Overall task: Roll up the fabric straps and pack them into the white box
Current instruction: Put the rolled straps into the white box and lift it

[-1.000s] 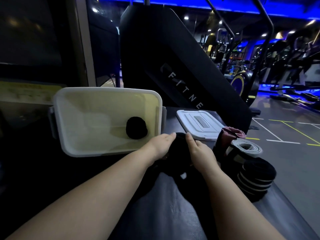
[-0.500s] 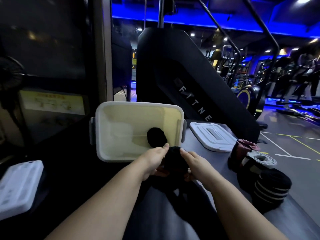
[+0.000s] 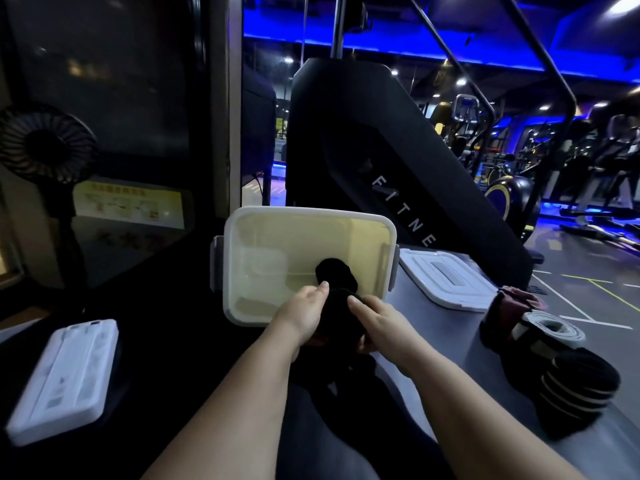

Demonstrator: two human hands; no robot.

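The open white box (image 3: 277, 223) stands on the dark table, and one rolled black strap (image 3: 334, 271) lies inside it near the front right. Just over the box's front rim I hold a second black strap roll (image 3: 341, 317) between both hands. My left hand (image 3: 306, 315) grips its left side and my right hand (image 3: 375, 322) grips its right side. A loose dark tail of strap hangs down from the roll toward me.
The box's white lid (image 3: 446, 280) lies to the right. Further right lie a maroon roll (image 3: 512, 301), a grey-white roll (image 3: 550, 329) and a black striped roll (image 3: 581, 386). A white flat device (image 3: 64, 379) lies at left, a fan (image 3: 45, 143) behind it.
Both hands carried the black roll forward to the box's front rim. The camera swung left, bringing the white device and fan into view.
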